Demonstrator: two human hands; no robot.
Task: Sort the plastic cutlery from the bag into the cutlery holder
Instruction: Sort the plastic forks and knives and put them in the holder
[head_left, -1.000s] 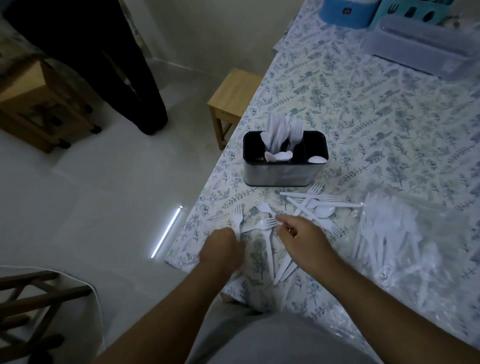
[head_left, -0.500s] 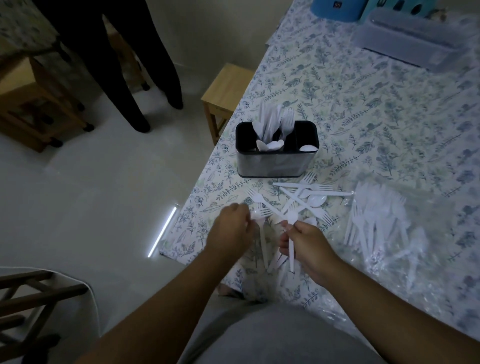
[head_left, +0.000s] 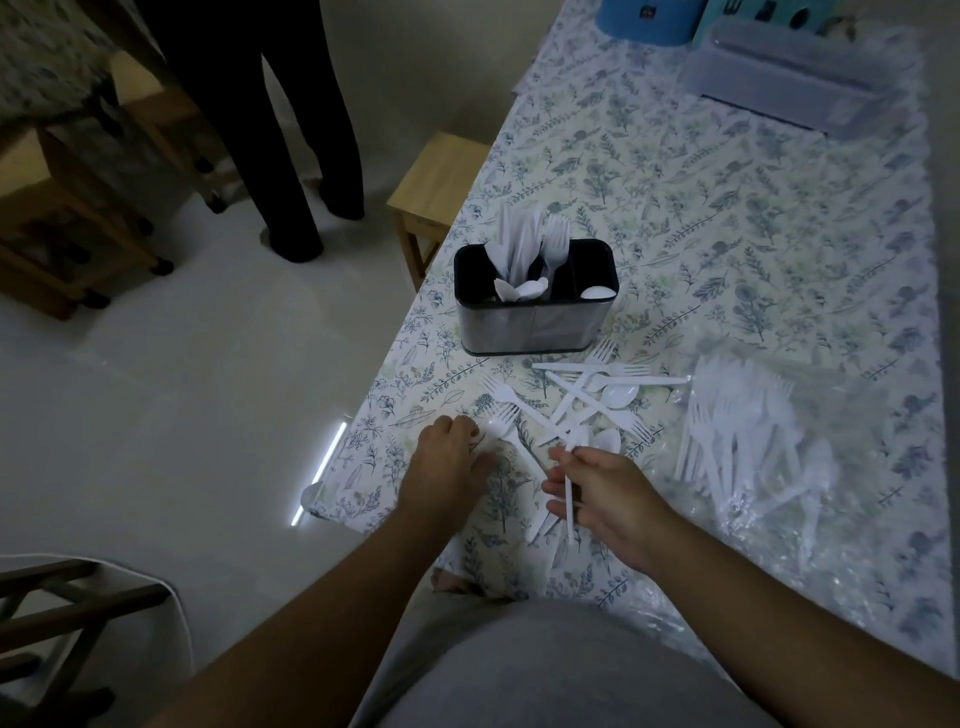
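Both forearms reach up from the bottom of the frame toward the near edge of the floral tablecloth (head_left: 727, 218). The right hand (head_left: 605, 486), just right of center, is turned palm-inward with its fingers curled around the handle of a white plastic utensil (head_left: 569, 499), which stands roughly upright in the grip; which kind of utensil it is cannot be told. The left hand (head_left: 447, 462), just left of center, lies knuckles-up on the cloth, fingers bent, fingertips touching a white fork (head_left: 503, 423); whether it actually pinches the fork is not clear.

Between and above the hands, a loose pile of white forks and spoons (head_left: 587, 395) lies crisscrossed on the cloth. Right of it sits the clear plastic bag (head_left: 753, 441), lying flat with more white cutlery inside. Above the pile, at center frame, stands the black-and-metal cutlery holder (head_left: 535, 322), with forks, knives and spoons upright in its left part and 1 spoon bowl showing at its right end.

At upper left, a person's dark trouser legs (head_left: 280, 130) stand on the pale floor beside a wooden stool (head_left: 441, 176).
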